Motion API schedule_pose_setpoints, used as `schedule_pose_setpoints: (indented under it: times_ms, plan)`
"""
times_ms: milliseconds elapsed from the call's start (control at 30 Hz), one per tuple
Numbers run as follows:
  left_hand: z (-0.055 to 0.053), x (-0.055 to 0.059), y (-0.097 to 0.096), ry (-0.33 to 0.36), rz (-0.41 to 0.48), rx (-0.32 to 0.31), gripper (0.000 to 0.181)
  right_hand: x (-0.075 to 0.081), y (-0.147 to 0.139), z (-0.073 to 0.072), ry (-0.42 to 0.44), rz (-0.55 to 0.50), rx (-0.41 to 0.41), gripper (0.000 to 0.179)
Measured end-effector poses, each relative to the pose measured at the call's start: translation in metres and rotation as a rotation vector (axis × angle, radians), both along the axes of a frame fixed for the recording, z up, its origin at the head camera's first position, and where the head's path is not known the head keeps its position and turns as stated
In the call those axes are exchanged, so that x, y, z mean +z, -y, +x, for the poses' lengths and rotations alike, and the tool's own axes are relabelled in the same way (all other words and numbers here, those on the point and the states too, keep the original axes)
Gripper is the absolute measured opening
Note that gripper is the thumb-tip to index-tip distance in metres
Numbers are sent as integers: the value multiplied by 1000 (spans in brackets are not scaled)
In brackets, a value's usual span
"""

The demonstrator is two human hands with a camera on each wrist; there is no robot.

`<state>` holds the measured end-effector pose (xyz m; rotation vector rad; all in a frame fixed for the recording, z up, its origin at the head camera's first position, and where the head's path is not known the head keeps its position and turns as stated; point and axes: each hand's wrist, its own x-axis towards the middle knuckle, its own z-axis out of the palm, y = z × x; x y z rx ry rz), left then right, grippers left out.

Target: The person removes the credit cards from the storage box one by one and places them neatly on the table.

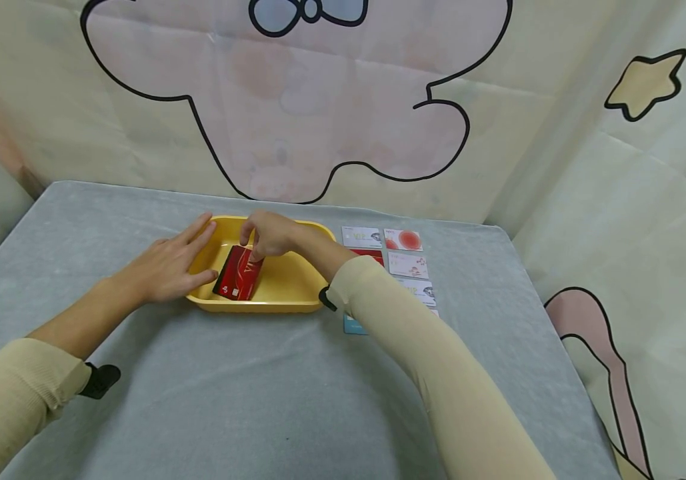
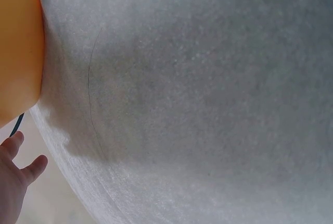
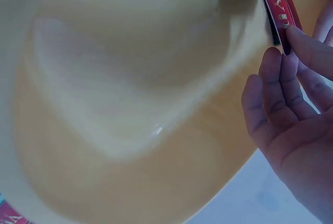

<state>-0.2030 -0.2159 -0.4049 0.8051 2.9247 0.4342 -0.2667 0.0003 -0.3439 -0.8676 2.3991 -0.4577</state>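
Observation:
A yellow plastic tray point(image 1: 295, 283) stands on the cloth-covered table. My right hand point(image 1: 273, 233) reaches into it and pinches a red card point(image 1: 245, 277) by its upper edge between thumb and fingers. In the right wrist view the red card point(image 3: 278, 8) looks slightly bowed, with gold lettering. A black edge shows behind it; whether that is another card I cannot tell. My left hand point(image 1: 171, 267) rests at the tray's left rim with fingers straight and spread, the thumb reaching over the inside. In the left wrist view only part of that hand point(image 2: 15, 182) shows.
Right of the tray, several cards lie in rows, among them a white VIP card point(image 1: 362, 237), a card with red circles point(image 1: 403, 240) and a blue card point(image 1: 354, 326). My right forearm partly covers them. A printed curtain point(image 1: 319, 133) hangs behind the table.

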Motion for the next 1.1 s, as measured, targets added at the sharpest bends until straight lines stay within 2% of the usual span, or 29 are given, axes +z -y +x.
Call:
schedule_pose_setpoints:
  times_ms: [67,333,467,667,767,1100]
  plan:
    - [0,0,0,-2,4,1,83,1,-2,0,-2,-5,1,28]
    - [0,-2,-1,0,2,12,84,7,-14,2,108,-53,60,27]
    - [0,-2,-1,-3,7,8,84,13,-25,7,94,-45,116,32]
    - [1,0,-1,7,4,17,84,20,-46,18,66,-42,135,43]
    - [1,0,-1,10,2,19,85,23,-58,23,47,-59,120,39]
    - [2,0,-2,6,-1,24,85,25,-100,44,-45,-185,-26,33]
